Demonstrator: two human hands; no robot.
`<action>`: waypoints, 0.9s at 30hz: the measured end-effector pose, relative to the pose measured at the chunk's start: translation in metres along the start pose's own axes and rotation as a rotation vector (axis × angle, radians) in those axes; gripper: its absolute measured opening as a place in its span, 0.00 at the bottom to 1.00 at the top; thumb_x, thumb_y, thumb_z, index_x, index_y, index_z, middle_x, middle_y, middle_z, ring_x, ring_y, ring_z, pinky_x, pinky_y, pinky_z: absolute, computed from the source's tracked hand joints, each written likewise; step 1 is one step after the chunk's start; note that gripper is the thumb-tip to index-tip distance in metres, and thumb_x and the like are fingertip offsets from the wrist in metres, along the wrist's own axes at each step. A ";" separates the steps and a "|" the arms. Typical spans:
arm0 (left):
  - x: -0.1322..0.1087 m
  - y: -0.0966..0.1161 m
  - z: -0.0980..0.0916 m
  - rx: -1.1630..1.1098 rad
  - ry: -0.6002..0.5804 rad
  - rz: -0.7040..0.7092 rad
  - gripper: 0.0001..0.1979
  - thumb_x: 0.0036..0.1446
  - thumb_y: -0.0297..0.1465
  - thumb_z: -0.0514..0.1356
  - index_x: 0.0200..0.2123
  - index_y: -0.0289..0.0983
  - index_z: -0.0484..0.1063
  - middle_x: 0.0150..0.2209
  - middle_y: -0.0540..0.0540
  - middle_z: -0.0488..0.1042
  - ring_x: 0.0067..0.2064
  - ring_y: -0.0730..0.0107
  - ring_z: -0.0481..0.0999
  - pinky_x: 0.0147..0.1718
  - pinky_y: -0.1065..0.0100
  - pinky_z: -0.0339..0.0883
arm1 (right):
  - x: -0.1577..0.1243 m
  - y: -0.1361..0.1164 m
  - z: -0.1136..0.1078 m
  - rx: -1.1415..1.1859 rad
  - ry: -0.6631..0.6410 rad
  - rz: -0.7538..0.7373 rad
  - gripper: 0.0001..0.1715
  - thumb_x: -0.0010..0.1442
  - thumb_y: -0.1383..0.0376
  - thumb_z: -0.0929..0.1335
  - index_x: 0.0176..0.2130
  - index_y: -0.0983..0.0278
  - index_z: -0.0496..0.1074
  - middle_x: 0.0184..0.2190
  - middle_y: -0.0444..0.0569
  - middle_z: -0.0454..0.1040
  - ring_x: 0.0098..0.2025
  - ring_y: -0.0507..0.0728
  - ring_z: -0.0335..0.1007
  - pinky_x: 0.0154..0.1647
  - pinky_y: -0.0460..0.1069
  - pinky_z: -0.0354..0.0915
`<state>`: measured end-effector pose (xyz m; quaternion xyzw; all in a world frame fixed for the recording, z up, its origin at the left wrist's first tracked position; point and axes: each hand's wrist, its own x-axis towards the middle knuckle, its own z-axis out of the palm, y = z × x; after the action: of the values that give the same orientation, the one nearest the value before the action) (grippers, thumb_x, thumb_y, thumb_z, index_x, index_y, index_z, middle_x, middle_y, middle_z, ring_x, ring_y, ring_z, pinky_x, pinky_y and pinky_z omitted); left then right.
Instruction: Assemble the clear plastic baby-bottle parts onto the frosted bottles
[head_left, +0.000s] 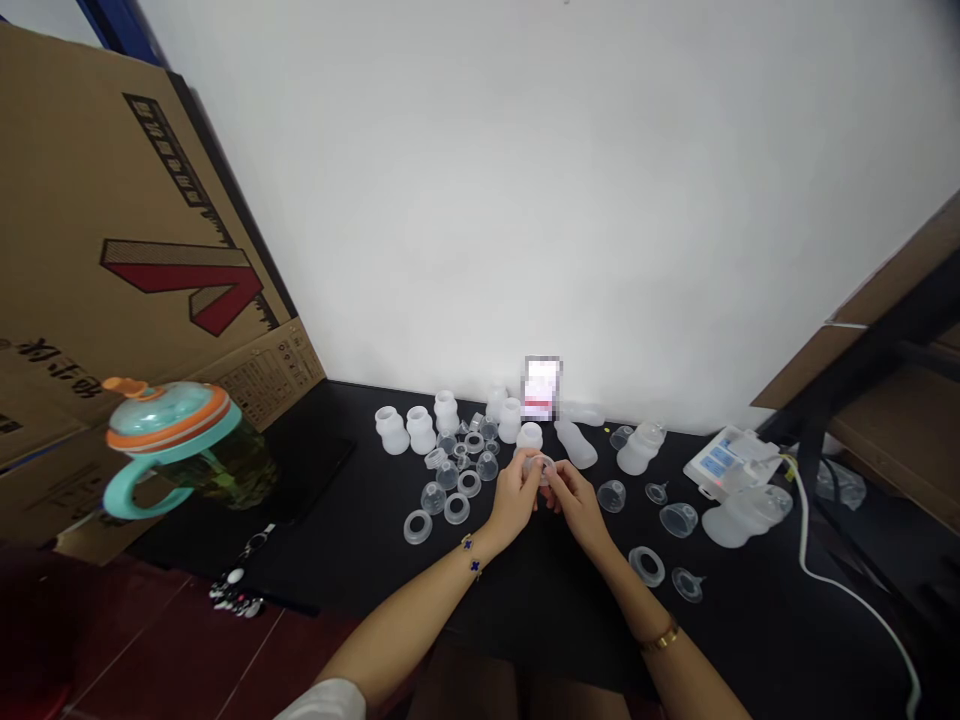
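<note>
My left hand (514, 500) and my right hand (576, 502) meet at the middle of the black table, fingers closed around a small translucent bottle collar (537, 464). Fingertips cover part of it, so whether a nipple sits inside cannot be made out. Just behind stands a white baby bottle body (529, 435). Left of my hands lie several translucent collar rings (457, 508) and clear domed caps (433, 498). To the right are a clear cap (611, 496), a silicone nipple (657, 492), a collar ring (646, 566) and another nipple (688, 584).
Several white bottle bodies (391, 430) stand along the wall, near a lit phone (541, 388). Bottles with caps (641, 447) lie at right, by a white box (731, 462) with a cable (806, 540). A teal-handled jug (187, 450) and large carton (135, 220) stand left.
</note>
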<state>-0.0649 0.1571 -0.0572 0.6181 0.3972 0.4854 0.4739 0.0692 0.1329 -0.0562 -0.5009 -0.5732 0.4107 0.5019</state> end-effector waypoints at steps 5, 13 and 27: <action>-0.002 -0.001 0.001 0.016 -0.009 0.003 0.17 0.69 0.46 0.50 0.44 0.38 0.67 0.21 0.54 0.71 0.18 0.75 0.67 0.18 0.75 0.58 | -0.001 0.000 0.000 -0.006 0.017 -0.015 0.25 0.65 0.44 0.65 0.33 0.61 0.69 0.22 0.42 0.67 0.25 0.53 0.63 0.24 0.47 0.58; 0.000 -0.002 0.000 0.018 -0.033 0.017 0.19 0.67 0.46 0.52 0.45 0.36 0.72 0.21 0.53 0.70 0.19 0.75 0.67 0.19 0.74 0.59 | -0.001 0.000 0.000 0.003 0.018 -0.012 0.24 0.66 0.44 0.64 0.33 0.61 0.68 0.22 0.42 0.68 0.24 0.53 0.63 0.25 0.47 0.58; 0.000 0.001 -0.001 -0.015 -0.036 0.017 0.20 0.67 0.44 0.53 0.48 0.36 0.74 0.21 0.52 0.70 0.19 0.74 0.67 0.19 0.74 0.59 | -0.001 -0.001 0.000 -0.016 -0.002 -0.043 0.21 0.67 0.47 0.64 0.33 0.60 0.68 0.22 0.41 0.67 0.25 0.53 0.63 0.26 0.48 0.58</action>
<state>-0.0657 0.1573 -0.0566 0.6267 0.3796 0.4811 0.4814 0.0690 0.1313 -0.0553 -0.4920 -0.5877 0.3954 0.5062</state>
